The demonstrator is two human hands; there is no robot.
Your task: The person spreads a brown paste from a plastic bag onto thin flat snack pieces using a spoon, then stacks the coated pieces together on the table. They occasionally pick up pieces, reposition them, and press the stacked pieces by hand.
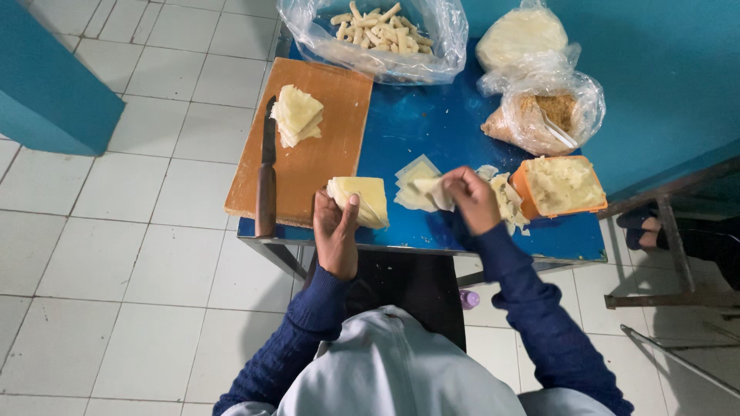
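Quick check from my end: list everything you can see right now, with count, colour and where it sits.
Table: one, blue, centre.
Cutting board: one, brown wood, table's left part.
Knife: one, dark handle, board's left edge.
Cut sheet stack: one, pale yellow, on the board.
Loose sheets: a few, pale yellow, on the table.
Bag of sticks: one, clear, table's far edge.
Crumb bag: one, clear, far right.
Pale bag: one, far right corner.
Orange tub: one, right, pale filling.
Left hand: holds a sheet stack.
Right hand: pinches one sheet.
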